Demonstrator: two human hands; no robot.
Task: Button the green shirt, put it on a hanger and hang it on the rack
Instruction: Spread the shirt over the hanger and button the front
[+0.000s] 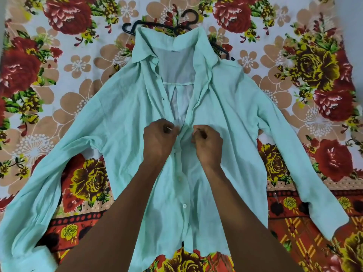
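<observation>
We see a floral bedsheet [59, 79] of red, yellow and tan blooms covering the whole surface. On it lies the pale mint-green long-sleeved cotton shirt [121, 114], face up, its long axis running away from us: collar at the far end, hem at the near edge, both sleeves spread out and angled back toward us. The lower front is closed, with two white buttons showing along the placket, while the upper chest lies open. A black plastic hanger [184, 24] lies at the collar, its hook pointing away, its shoulders partly tucked under the fabric. A small dark tag sits inside the neck; we cannot read any writing on it. At mid-chest our left hand [159, 138] pinches the left placket edge and our right hand [208, 144] pinches the facing edge, fingers curled, the two hands close together, probably around a button hidden between them.
</observation>
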